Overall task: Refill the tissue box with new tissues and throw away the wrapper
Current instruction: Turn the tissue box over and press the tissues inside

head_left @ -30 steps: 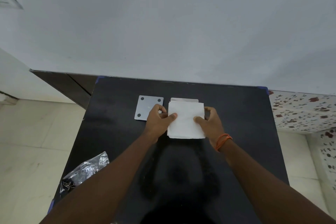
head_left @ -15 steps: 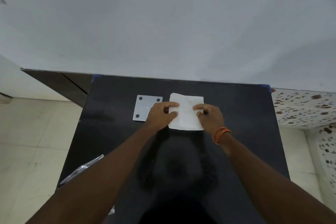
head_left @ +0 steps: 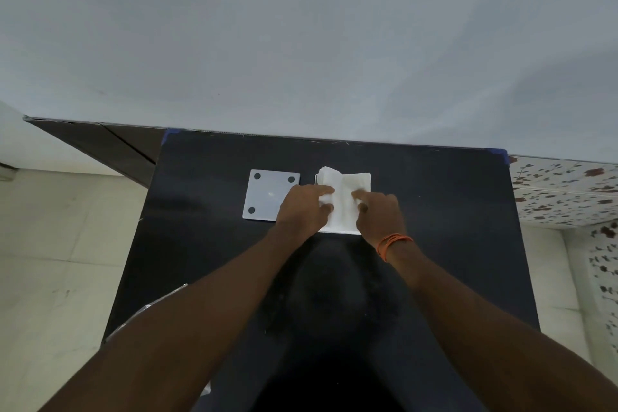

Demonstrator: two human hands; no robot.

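Observation:
A stack of white tissues (head_left: 346, 189) lies over the white tissue box, of which only a thin front edge (head_left: 337, 231) shows, at the far middle of the black table (head_left: 434, 227). My left hand (head_left: 301, 207) presses the stack's left side, fingers curled on it. My right hand (head_left: 379, 211), with an orange band at the wrist, presses the right side. The tissues bulge upward between the two hands. A shiny clear wrapper (head_left: 160, 301) lies at the table's near left edge, mostly hidden under my left forearm.
A grey square plate with dark corner dots (head_left: 266, 194), apparently the box's lid, lies flat just left of the tissues. A pale wall rises behind the table. Tiled floor shows on the left, speckled tiles on the right.
Both hands moved farther onto the tissue stack and pushed it toward the wall and downward. The stack is now folded and bunched between them. The wrapper has slid under my left forearm.

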